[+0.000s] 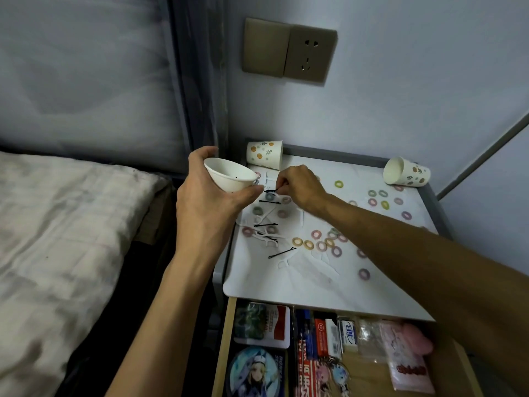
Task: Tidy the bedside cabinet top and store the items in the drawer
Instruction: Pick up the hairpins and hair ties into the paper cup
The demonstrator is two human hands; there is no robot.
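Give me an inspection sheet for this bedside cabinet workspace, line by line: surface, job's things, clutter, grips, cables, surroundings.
Surface: white cabinet top, strewn with small items.
Job's things: coloured hair ties scattered across it; black hairpins and white floss picks towards the left; drawer open below, already holding packets and cards.
Clutter: patterned cup at the back left corner; tipped cup on its side at the back right.
Grips: left hand holds a white cup; right hand pinches a single hairpin beside it.
Cables: nothing seen.
Surroundings: bed at left; wall socket above.
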